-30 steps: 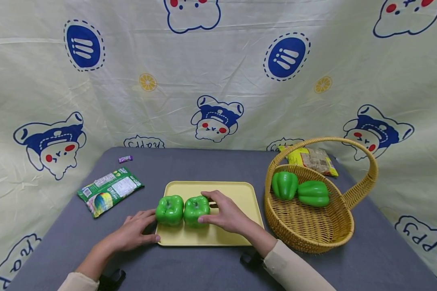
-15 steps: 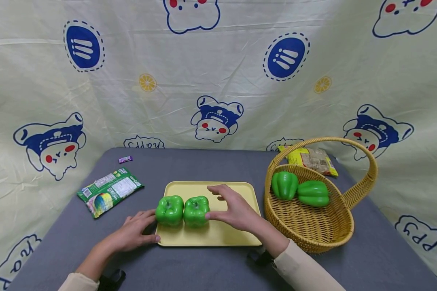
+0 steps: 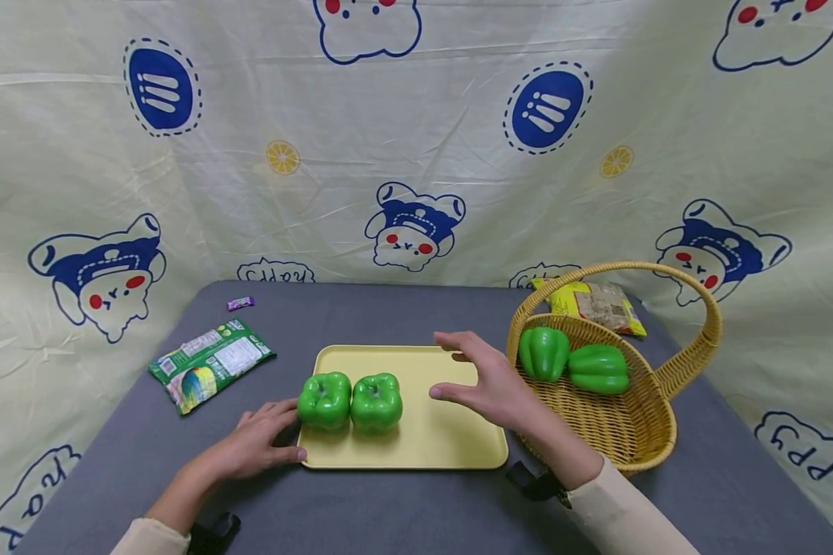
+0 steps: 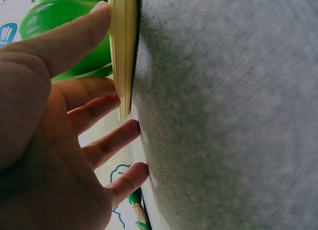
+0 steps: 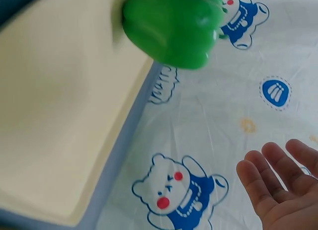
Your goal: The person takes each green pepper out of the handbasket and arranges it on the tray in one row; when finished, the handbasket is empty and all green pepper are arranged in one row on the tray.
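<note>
Two green peppers stand side by side on the left half of a yellow tray (image 3: 451, 439): one at the left (image 3: 324, 401), one at its right (image 3: 376, 402). My left hand (image 3: 253, 443) rests at the tray's left edge, fingers spread, thumb and fingertips against the rim (image 4: 121, 56) in the left wrist view. Over the tray's right part hovers my right hand (image 3: 489, 381), thumb and fingers apart, holding nothing. In the right wrist view a pepper (image 5: 174, 29) lies well away from the right hand (image 5: 285, 190).
A wicker basket (image 3: 583, 428) with a tall handle stands right of the tray, holding two green peppers (image 3: 543, 354) (image 3: 598, 368). Behind it lies a yellow packet (image 3: 600, 304). At the left are a green packet (image 3: 211, 364) and a small purple wrapper (image 3: 240, 303).
My right hand has let go of the right-hand pepper on the tray and moved right, toward the basket. The left hand and both peppers on the tray have stayed in place.
</note>
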{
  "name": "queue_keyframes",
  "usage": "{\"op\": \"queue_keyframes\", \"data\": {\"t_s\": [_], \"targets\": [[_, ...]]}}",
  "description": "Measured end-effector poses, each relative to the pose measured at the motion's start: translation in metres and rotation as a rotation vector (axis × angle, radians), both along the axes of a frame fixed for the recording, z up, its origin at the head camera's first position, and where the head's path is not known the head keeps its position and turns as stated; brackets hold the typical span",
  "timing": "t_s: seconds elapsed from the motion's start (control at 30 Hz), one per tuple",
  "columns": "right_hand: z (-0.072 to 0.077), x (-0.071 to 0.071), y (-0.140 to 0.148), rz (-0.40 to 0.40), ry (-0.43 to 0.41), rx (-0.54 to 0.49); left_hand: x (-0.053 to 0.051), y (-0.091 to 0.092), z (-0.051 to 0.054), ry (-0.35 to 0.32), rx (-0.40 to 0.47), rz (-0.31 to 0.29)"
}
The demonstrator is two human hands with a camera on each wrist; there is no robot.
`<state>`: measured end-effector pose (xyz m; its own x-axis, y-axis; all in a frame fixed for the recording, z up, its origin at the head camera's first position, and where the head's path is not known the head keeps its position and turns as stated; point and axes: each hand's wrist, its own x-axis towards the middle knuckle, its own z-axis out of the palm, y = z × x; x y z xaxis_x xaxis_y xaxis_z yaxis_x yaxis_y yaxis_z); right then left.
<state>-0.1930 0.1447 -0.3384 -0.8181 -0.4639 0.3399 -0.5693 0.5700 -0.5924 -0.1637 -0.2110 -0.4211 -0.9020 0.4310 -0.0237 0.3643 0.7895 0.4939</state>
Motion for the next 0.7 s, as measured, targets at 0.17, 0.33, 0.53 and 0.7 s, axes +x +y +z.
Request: {"op": "queue_keyframes", "data": {"t_s": [0.17, 0.33, 0.53, 0.7], "targets": [[0.01, 0.003, 0.016, -0.031, -0.003, 0.021, 0.0, 0.0, 0.0, 0.008, -0.001, -0.003], [0.016, 0.005, 0.034, -0.057, 0.012, 0.041, 0.0, 0.001, 0.001, 0.006, -0.007, -0.001], [0.019, 0.005, 0.057, -0.077, 0.056, 0.062, 0.0, 0.001, 0.0, 0.006, -0.008, 0.005], [0.022, 0.005, 0.073, -0.096, 0.077, 0.068, 0.0, 0.0, 0.0, 0.004, -0.009, 0.001]]}}
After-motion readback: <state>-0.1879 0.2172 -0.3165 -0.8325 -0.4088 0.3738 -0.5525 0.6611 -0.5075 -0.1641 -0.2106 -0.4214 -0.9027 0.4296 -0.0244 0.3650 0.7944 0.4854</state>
